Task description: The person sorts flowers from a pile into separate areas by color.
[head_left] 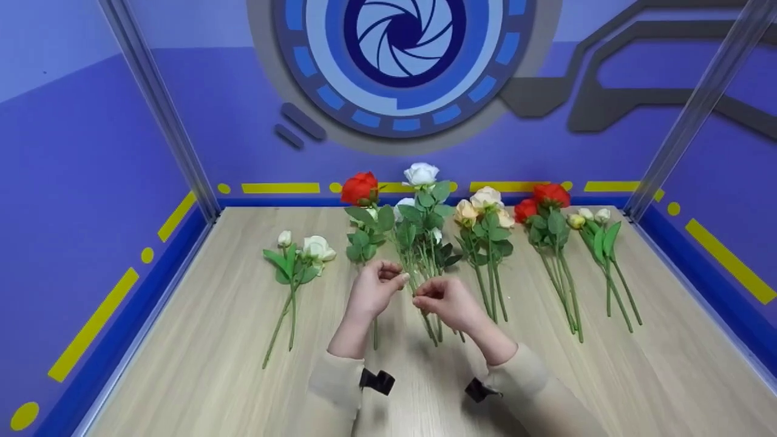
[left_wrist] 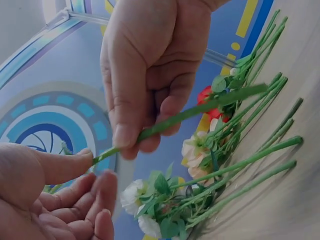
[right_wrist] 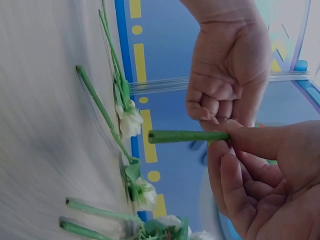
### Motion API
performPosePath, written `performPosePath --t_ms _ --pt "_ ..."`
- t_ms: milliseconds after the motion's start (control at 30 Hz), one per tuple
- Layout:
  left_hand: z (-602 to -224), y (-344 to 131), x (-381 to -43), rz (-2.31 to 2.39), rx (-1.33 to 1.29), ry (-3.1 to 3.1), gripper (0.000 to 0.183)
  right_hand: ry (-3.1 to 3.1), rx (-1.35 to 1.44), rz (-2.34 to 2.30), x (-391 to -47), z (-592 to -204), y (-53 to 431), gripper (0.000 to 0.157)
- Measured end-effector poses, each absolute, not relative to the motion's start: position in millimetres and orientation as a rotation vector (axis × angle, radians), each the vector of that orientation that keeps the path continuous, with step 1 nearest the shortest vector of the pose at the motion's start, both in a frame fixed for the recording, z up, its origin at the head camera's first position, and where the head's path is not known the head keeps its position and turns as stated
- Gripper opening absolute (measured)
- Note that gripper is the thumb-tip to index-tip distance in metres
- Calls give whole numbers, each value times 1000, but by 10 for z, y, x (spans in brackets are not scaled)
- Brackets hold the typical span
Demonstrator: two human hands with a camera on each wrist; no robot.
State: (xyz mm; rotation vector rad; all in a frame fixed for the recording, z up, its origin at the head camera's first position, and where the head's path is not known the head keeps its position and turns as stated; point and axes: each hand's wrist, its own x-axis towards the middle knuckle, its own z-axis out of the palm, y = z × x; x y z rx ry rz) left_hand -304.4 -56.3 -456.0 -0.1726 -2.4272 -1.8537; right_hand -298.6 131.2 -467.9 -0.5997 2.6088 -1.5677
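Observation:
A white rose (head_left: 420,174) with green leaves is held upright above the middle of the table, its bare stem (left_wrist: 200,111) running between both hands. My right hand (head_left: 448,301) pinches that stem between thumb and fingertips; the cut end (right_wrist: 152,136) sticks out past the fingers. Higher on the stem, my left hand (head_left: 375,290) holds it at the thumb and fingertips, partly hidden. Behind the hands lie other white roses (left_wrist: 149,225). A red rose (head_left: 360,188) lies behind my left hand, its stem passing beneath.
On the left lie a white rose (head_left: 318,247) and a white tulip (head_left: 285,238). To the right lie peach roses (head_left: 466,212), red roses (head_left: 551,195) and tulips (head_left: 601,240), stems toward me. A blue-purple wall (head_left: 388,161) closes the wooden table's (head_left: 200,340) back.

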Motion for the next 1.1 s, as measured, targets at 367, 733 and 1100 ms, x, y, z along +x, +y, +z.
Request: performPosePath --t_ms 367,733,1100 --pt "-4549 -1086 -3151 -1631 122 -2466 23 2778 -318 -1571 -3208 -4499 1774 7" --pt "-4734 -1794 -3173 -1366 518 -2540 28 2915 76 -1279 -3403 -4472 2485 15" --pt "-4884 -2079 -3037 -1166 780 -2802 45 2990 270 -881 -3496 -4673 2875 36"
